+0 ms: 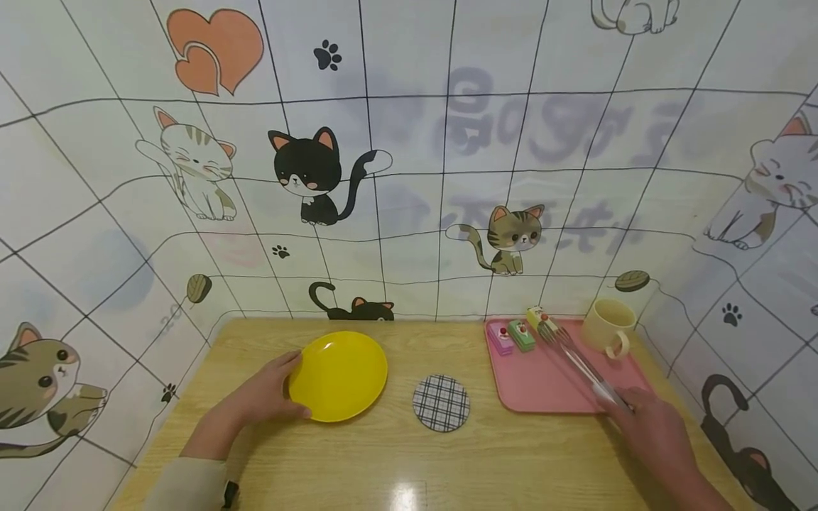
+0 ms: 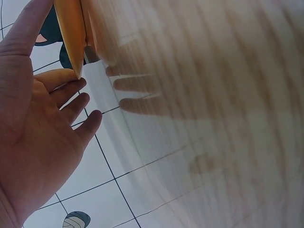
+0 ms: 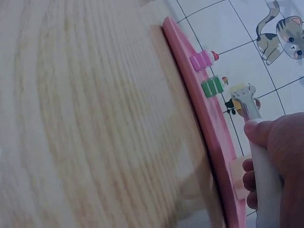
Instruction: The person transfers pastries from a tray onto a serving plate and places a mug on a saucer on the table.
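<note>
My left hand (image 1: 271,389) holds the left side of a round yellow plate (image 1: 345,372), thumb at its near edge and fingers farther back along the rim. In the left wrist view the plate (image 2: 71,33) shows edge-on, an index fingertip right at its rim. My right hand (image 1: 652,426) grips metal tongs (image 1: 584,365) with fork-like tips, slanting over a pink tray (image 1: 543,387). Those tips overlap a small yellow toy cake (image 1: 535,314) at the tray's back. Beside it stand a green toy cake (image 1: 522,336) and a pink one (image 1: 501,339).
A cream mug (image 1: 609,325) stands at the tray's back right corner, handle toward me. Between plate and tray lies a round checked coaster (image 1: 441,403). Cat-printed wall covering (image 1: 409,262) rises behind the wooden table (image 1: 358,461) and along both sides.
</note>
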The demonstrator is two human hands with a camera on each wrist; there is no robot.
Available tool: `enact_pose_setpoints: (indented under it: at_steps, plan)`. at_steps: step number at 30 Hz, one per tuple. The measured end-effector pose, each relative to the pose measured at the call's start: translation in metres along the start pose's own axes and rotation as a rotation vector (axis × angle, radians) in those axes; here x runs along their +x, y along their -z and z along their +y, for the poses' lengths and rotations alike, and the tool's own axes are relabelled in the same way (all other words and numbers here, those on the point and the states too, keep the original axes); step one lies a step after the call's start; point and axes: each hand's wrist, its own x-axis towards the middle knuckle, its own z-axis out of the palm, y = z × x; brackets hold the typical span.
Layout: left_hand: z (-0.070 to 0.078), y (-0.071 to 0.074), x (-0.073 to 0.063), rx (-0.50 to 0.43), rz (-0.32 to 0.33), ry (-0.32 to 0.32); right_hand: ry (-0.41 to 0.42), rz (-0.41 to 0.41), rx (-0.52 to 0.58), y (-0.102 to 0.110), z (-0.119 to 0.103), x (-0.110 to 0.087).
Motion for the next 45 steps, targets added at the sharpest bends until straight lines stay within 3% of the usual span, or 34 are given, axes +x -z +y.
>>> enact_pose_setpoints:
  at_steps: [5,16,38,45]
  plan:
    - [-0.001,0.001,0.000,0.005,-0.008,0.020,0.018,0.042,0.009,0.002,-0.009,0.004]
    - [0.002,0.003,-0.001,0.008,-0.007,0.022,0.171,0.175,0.042,-0.001,-0.027,0.010]
    - [0.003,0.003,0.000,0.019,-0.008,0.017,0.341,0.200,0.089,-0.013,-0.085,0.023]
    - [0.004,0.002,-0.001,0.018,-0.011,0.014,0.372,0.161,0.102,-0.018,-0.103,0.027]
